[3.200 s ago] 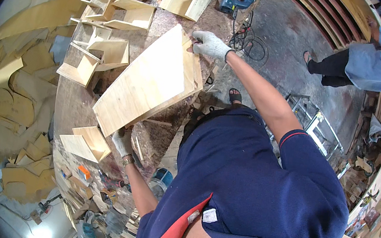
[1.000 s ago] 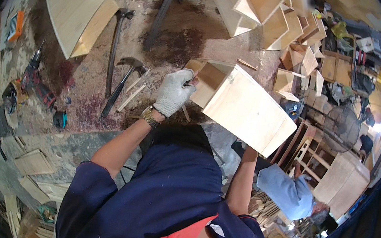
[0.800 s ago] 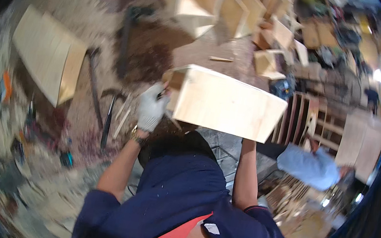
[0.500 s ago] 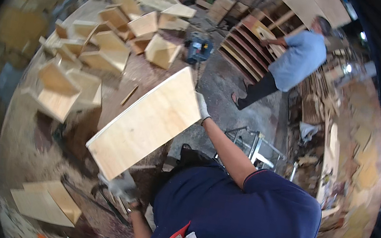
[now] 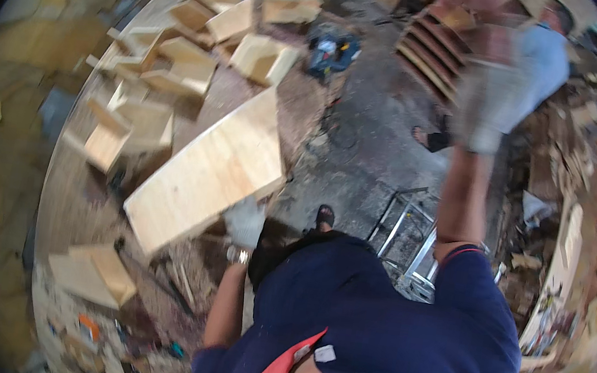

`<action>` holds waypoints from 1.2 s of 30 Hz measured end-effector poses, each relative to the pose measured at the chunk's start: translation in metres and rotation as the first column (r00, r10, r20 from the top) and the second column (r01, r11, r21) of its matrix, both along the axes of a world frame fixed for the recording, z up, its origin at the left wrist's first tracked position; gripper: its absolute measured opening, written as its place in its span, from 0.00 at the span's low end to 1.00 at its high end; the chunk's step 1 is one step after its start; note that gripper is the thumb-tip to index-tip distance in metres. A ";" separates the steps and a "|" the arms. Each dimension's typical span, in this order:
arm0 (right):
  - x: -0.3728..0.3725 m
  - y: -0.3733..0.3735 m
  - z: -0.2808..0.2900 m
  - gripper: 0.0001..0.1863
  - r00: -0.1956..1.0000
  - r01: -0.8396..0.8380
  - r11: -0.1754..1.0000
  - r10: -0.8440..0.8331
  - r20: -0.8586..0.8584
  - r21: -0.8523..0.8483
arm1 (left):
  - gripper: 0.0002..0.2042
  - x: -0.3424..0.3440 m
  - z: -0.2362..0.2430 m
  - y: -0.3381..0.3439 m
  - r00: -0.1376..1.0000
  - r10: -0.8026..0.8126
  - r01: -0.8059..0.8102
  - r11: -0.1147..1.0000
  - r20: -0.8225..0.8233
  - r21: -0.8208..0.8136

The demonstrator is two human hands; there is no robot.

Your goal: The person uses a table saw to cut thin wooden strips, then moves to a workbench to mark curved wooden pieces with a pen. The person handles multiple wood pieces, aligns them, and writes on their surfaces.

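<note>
A pale wooden panel [image 5: 206,171] with an angled end lies slantwise over the workbench, its broad face up. My left hand [image 5: 243,221], in a light work glove, is at the panel's near right edge. It appears to grip that edge, with the fingertips hidden beneath. My right hand [image 5: 485,98], gloved too, is raised far out to the right, away from the panel. Motion smears its fingers, so whether it holds anything does not show. Two flat wooden pieces [image 5: 95,273] lie on the bench at the left front.
Several part-built wooden boxes [image 5: 182,65] crowd the far side of the workbench [image 5: 64,190]. A blue power tool [image 5: 333,51] sits at its far right edge. Beyond, a person in a light blue shirt [image 5: 544,64] stands by a shelved wooden unit [image 5: 437,46]. A metal frame [image 5: 412,239] stands at right.
My right hand has let go of the panel and swung up to the right. My left hand has moved along the panel's near edge, away from the corner. The view has shifted.
</note>
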State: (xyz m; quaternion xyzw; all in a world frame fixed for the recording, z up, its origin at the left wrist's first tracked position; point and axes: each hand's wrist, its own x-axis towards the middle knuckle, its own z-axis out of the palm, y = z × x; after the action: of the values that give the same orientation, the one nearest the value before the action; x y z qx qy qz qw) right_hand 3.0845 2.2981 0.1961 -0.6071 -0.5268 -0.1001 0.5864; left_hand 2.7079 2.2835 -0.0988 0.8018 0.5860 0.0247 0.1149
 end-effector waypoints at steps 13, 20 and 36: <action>0.247 -0.007 0.037 0.11 0.843 0.468 0.580 -0.067 0.534 -0.667 | 0.23 0.008 -0.140 0.000 0.926 0.364 -0.302 0.875 -0.104 0.378; 0.258 -0.001 0.038 0.11 0.828 0.486 0.561 -0.052 0.558 -0.670 | 0.18 -0.002 -0.146 0.002 0.977 0.197 -0.207 0.966 0.078 0.155; 0.123 -0.074 0.084 0.11 0.888 0.375 0.923 -0.333 0.316 -0.082 | 0.19 0.007 -0.046 -0.006 0.993 -0.120 0.118 0.978 -0.001 0.169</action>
State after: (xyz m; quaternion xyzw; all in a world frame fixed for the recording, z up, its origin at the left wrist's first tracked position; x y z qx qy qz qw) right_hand 3.2080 2.2246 0.2796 -0.7110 -0.4946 -0.2579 0.4282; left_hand 2.7152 2.2771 -0.1450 0.8422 0.5321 0.0712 0.0506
